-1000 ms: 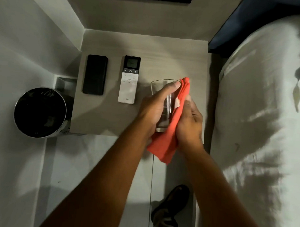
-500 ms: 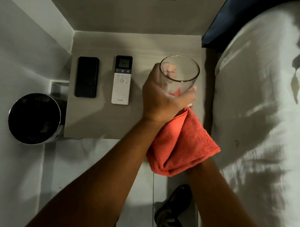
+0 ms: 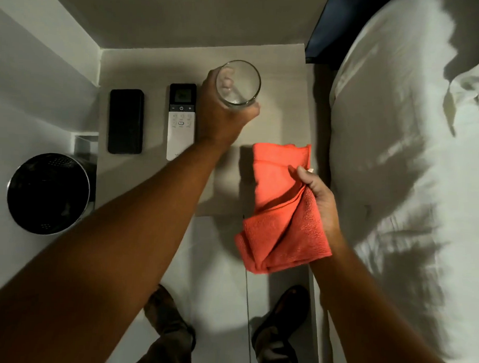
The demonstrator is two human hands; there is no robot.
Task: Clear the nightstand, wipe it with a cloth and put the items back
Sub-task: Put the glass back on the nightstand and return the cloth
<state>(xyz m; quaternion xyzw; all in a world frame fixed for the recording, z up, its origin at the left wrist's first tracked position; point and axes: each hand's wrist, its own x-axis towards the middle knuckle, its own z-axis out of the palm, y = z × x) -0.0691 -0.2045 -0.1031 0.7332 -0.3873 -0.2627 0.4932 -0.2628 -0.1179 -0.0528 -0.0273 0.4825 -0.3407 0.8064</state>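
A nightstand tabletop (image 3: 278, 128) is seen from above, set in a corner between pale walls and a bed (image 3: 396, 159) with white bedding. A clear drinking glass (image 3: 238, 83) is grasped by the left hand (image 3: 221, 115), the fingers wrapped around its side, its open mouth facing up over the back of the tabletop. Whether its base touches the surface cannot be told.

Just left of this grip a white remote control (image 3: 181, 121) is laid flat, with a small dark display at its far end and minus, power and plus symbols beneath it; the other button markings and a small word at the near end are too blurred to be read. Further left of the grip, a black phone (image 3: 125, 121) is laid face up, parallel to the remote.

An orange-red cloth (image 3: 281, 207) is clenched in the right hand (image 3: 317, 200), nearer the viewer than the glass. Its upper folds are spread above the tabletop's near right corner and the rest hangs past the front edge.

A round dark bin (image 3: 49, 192) stands on the floor well left of both grips. Two shoes are seen below.
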